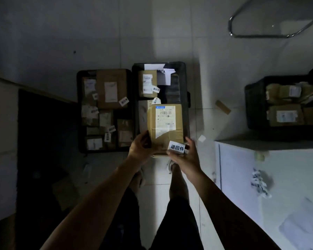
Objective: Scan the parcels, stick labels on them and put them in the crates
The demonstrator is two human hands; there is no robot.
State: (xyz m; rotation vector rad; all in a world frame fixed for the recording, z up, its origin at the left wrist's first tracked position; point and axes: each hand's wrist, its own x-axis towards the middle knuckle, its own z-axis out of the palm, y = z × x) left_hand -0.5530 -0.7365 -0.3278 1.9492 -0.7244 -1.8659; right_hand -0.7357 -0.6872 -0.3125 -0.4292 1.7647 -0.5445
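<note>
A brown cardboard parcel (165, 125) with a white shipping label hangs over the near end of the middle black crate (186, 82). My left hand (143, 146) grips its near left corner. My right hand (183, 156) grips the near right corner, where a white sticker (177, 147) with black characters lies on the parcel by my fingertips. That crate holds another labelled parcel (148, 83) and white paper at its far end. To the left, a second black crate (79, 112) is packed with several labelled parcels.
A third black crate (251, 109) with parcels stands on the floor at the right. A white table (278, 177) with a strip of stickers (259, 183) is at the near right. Paper scraps lie on the tiled floor, a metal chair frame (260, 35) beyond. My feet are under the parcel.
</note>
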